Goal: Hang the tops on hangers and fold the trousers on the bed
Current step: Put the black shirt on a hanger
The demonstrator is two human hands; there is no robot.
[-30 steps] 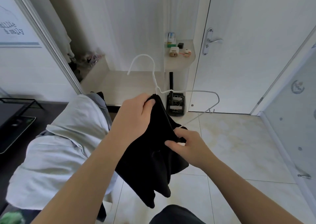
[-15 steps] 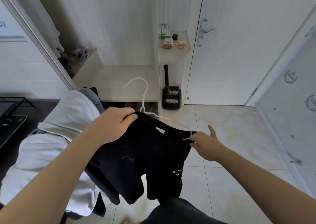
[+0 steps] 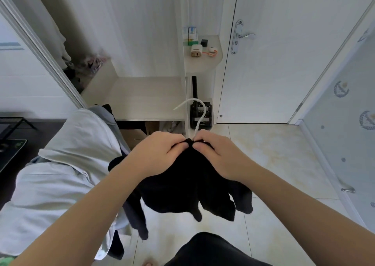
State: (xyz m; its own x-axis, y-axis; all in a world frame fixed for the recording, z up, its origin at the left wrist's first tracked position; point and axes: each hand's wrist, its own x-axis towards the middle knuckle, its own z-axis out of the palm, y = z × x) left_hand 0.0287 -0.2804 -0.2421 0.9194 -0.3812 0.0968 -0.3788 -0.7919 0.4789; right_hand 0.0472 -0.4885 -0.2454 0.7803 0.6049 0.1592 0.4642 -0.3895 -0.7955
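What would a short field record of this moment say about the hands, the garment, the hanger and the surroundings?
left hand: pinches the black top at its neck, beside the hook
right hand: pinches the same neck from the other side
black top: hangs bunched below the grip
hanger: white; only its hook shows, rising above the hands
pale shirt: draped at the person's left
shelf: holds small items, beside the door
stage: top seems threaded on the hanger, not yet hung up
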